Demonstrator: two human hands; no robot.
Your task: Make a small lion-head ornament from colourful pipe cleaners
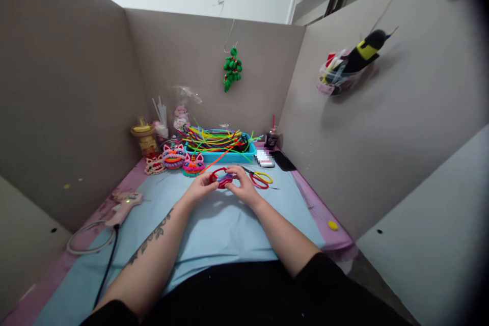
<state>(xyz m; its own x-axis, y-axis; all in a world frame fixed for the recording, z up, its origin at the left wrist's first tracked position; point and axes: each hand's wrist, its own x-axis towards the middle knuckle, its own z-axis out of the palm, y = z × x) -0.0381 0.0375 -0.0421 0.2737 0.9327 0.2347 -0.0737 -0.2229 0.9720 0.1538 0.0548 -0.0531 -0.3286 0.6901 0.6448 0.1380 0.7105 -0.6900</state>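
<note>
Between my two hands, just above the blue cloth (pixel 206 224), is a small red and purple pipe-cleaner piece (pixel 224 184) with an open red loop. My left hand (pixel 201 187) pinches its left side. On its right side the fingers of my right hand (pixel 243 186) are closed, with the thumb near the lower edge. Fingers hide part of the piece. Close to my right hand lie scissors (pixel 260 180) with red and yellow handles. Just beyond my left hand sit several finished fuzzy animal faces, among them a pink and teal one (pixel 193 164) and a purple and pink one (pixel 173 156).
A blue tray (pixel 221 156) of colourful pipe cleaners stands at the back. A glue gun (pixel 126 209) with its cord lies at the left. A phone (pixel 264 158), a dark cup (pixel 271 138) and a yellow cap (pixel 332 225) are on the right. Grey panels enclose the table.
</note>
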